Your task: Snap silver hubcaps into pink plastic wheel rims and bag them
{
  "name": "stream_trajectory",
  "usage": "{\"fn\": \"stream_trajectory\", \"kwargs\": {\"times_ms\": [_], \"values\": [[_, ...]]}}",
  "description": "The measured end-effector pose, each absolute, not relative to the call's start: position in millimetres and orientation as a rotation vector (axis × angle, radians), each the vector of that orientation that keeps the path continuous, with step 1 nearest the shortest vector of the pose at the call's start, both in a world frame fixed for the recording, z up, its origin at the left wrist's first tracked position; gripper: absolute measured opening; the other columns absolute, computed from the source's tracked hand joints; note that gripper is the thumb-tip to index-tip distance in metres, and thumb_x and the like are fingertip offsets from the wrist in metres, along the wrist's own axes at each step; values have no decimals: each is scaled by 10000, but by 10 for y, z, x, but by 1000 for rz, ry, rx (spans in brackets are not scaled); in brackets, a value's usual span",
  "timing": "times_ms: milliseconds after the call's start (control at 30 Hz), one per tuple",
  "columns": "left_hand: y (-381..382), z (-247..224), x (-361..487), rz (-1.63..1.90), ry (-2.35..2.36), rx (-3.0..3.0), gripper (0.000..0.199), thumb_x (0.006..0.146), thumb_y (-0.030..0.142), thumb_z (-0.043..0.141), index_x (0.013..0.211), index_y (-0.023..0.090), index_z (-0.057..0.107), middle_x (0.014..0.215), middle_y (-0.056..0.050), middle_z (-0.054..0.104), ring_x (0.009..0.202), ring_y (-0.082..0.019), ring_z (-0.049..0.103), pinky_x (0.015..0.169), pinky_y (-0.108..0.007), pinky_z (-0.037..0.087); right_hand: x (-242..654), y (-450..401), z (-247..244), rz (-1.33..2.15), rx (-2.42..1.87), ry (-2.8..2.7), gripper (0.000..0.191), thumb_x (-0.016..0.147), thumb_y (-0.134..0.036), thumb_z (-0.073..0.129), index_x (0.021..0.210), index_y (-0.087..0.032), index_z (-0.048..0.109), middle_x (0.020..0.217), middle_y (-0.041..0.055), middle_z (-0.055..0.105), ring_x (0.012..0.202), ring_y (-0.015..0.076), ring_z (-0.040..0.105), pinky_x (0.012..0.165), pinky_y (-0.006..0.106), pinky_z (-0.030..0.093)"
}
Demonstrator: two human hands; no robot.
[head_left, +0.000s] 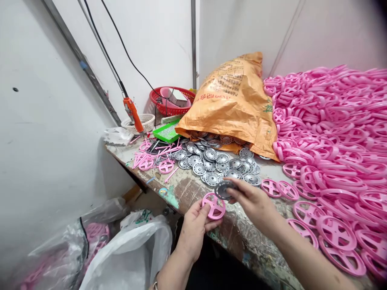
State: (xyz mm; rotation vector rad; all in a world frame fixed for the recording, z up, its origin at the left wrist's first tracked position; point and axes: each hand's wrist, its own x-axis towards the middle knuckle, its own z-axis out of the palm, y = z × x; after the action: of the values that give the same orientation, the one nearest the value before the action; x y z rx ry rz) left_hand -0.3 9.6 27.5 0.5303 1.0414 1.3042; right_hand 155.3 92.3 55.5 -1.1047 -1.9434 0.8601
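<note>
My left hand (195, 225) grips a pink spoked wheel (214, 206) by its lower left rim, just over the table's front edge. Beside it, my right hand (249, 197) pinches a dark grey disc (223, 190), tilted above the wheel's upper right side. Whether the disc touches the wheel I cannot tell. Behind both hands lies a heap of silver-grey discs (211, 163), spilling from the mouth of an orange woven sack (232, 108). A large pile of pink wheels (338, 161) covers the table's right side.
An orange electric screwdriver (133, 114) hangs on a cord over a white basket (145, 122). Nearby are a green tray (167, 132) of small parts, a red basket (172, 108) and loose pink pieces (157, 155). Below stands a white plastic bag (133, 257) beside the worn table (187, 189).
</note>
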Motion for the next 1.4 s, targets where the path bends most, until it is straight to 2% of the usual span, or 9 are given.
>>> {"fn": "stream_trajectory", "kwargs": {"times_ms": [133,267,400,500,633,800,933,1233,1400], "values": [[45,309,34,1328,1013,510,349,856,379,535,1088,124,593,965,-110,683,829,-184,645,780,-361,538,1479,525,367,445,-844,-2138,363,859,-103,419,1138,-213,624,1096,65,682,1003,176,639,874,327,535],[-46,292,81,1326,1057,485,355,860,396,520,1068,123,610,917,-94,682,769,-158,629,722,-318,543,1446,329,147,251,-768,-2288,515,822,-12,359,1295,-155,504,1256,126,581,1218,219,487,951,397,490],[-150,275,113,1322,1021,545,344,877,385,493,1103,150,600,977,-85,675,826,-160,619,713,-282,530,1441,131,110,344,-832,-2374,646,798,-13,374,1426,-140,289,1424,135,388,1343,241,287,1038,458,386],[-195,309,117,1298,991,646,323,866,327,529,1145,172,582,1077,-74,652,925,-178,607,765,-285,522,1458,50,144,579,-907,-2297,582,865,-101,373,1433,-183,274,1480,99,290,1362,224,242,1078,453,318],[-232,377,122,1247,981,703,303,864,300,531,1130,164,587,1045,-66,661,902,-191,621,751,-303,540,1496,76,236,1045,-1134,-1869,500,894,-292,427,1385,-220,370,1437,90,386,1312,228,361,1074,438,328],[-317,372,125,1205,1027,819,298,860,301,535,1126,186,609,1039,-48,663,875,-187,629,723,-290,557,1539,86,388,1666,-1155,-1507,330,840,-386,526,1109,-203,585,1054,70,667,960,218,627,830,355,522],[-377,332,146,1218,1014,817,312,865,304,525,1152,207,603,1062,-43,657,901,-196,626,728,-287,557,1548,19,399,1605,-1186,-1515,265,826,-382,549,1010,-202,611,942,39,676,883,192,624,769,295,513],[-533,359,262,1247,944,726,387,881,338,464,1229,196,553,1096,-83,636,906,-228,637,708,-313,561,1604,-52,324,1176,-1394,-1777,369,849,-516,430,936,-233,651,875,43,692,747,204,627,637,290,520],[-744,294,168,1287,1017,742,400,869,377,465,1209,195,574,1023,-79,662,828,-217,658,699,-323,555,1578,-127,223,1170,-1379,-1923,380,818,-543,454,920,-244,666,900,53,708,811,232,658,637,297,555]]}}
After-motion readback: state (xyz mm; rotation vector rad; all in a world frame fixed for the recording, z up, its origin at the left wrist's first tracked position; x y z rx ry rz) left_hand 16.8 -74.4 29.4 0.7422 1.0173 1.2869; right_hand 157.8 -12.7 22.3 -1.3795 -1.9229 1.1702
